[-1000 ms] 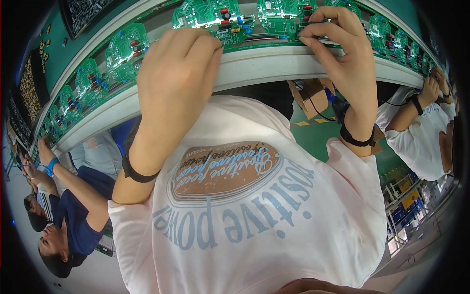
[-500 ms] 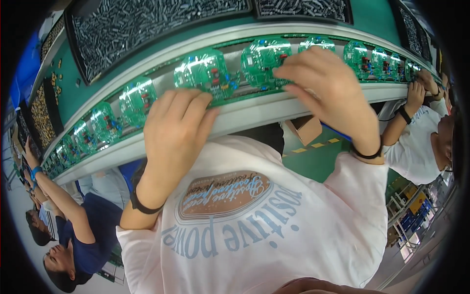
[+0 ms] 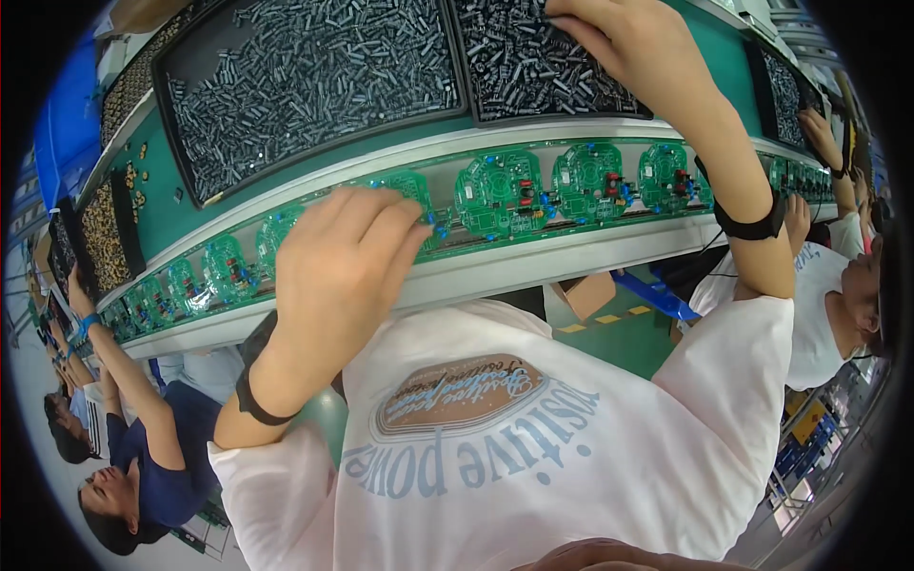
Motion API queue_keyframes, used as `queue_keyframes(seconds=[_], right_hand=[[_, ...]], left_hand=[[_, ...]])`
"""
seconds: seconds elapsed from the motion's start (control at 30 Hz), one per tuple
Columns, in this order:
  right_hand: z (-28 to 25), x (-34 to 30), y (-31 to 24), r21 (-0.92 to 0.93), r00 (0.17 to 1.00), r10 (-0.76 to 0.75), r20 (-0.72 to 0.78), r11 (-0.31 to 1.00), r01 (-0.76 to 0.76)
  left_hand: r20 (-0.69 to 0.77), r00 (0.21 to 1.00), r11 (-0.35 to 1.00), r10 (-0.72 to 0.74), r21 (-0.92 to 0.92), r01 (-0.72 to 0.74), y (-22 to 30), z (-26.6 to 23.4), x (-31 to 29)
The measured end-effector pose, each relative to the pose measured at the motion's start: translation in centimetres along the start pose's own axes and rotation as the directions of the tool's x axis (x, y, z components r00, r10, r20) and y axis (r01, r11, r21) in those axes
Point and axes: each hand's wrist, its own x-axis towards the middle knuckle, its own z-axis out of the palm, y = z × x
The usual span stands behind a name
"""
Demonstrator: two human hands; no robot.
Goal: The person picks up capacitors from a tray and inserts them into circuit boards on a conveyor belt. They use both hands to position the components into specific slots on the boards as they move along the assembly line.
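My left hand (image 3: 345, 271) hangs over the row of green circuit boards, its fingers curled and the fingertips bent down by one board (image 3: 411, 190). Whatever those fingers may hold is hidden from view. My right hand (image 3: 633, 43) reaches far forward to the right-hand black tray (image 3: 562, 118), thumb and fingers drawn together above its small dark cylindrical components (image 3: 533, 71). Anything pinched there is too small to make out. Between my hands lie more green boards (image 3: 498, 193) carrying red and blue parts, lined up along a pale-edged conveyor rail (image 3: 533, 249).
A larger black tray (image 3: 309, 90) of similar grey cylinders stands at left. Beyond it sits a bin of yellowish parts (image 3: 103, 233). Co-workers are close on both sides: an arm with a blue wristband (image 3: 124, 366) at left, another hand (image 3: 821, 138) at right.
My right hand has left the boards and moved forward to the right tray. My left hand stays over the boards. The trays and boards appear lower in view.
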Motion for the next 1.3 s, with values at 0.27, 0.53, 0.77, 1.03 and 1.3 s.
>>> queue_keyframes(seconds=[0.27, 0.53, 0.77, 1.03, 1.3], right_hand=[[-0.6, 0.4, 1.6, 0.161, 0.879, 0.456, 0.141, 0.865, -0.475], [-1.1, -2.3, 0.3, 0.905, 0.858, 0.455, 0.240, 0.216, -0.367], [-3.6, -5.1, -2.1, 0.767, 0.611, 0.698, 0.373, 0.139, -0.626], [-2.6, -8.8, -4.7, 0.778, 0.681, 0.675, 0.284, 0.253, -0.575], [-0.3, -11.5, -6.6, 0.597, 0.833, 0.528, 0.163, 0.619, -0.510]], left_hand=[[-0.059, 0.973, 0.975, 0.222, 0.027, -0.221, -1.8, 2.7, 7.7], [-0.082, 0.872, 0.873, 0.483, -0.030, -0.486, -3.7, 7.5, 13.5], [0.003, 0.829, 0.807, 0.559, 0.229, -0.544, -3.7, 6.9, 18.5], [-0.144, 0.853, 0.858, 0.502, 0.208, -0.470, -3.7, 7.9, 21.1], [-0.338, 0.806, 0.862, 0.486, 0.036, -0.505, -2.9, 5.8, 19.3]])
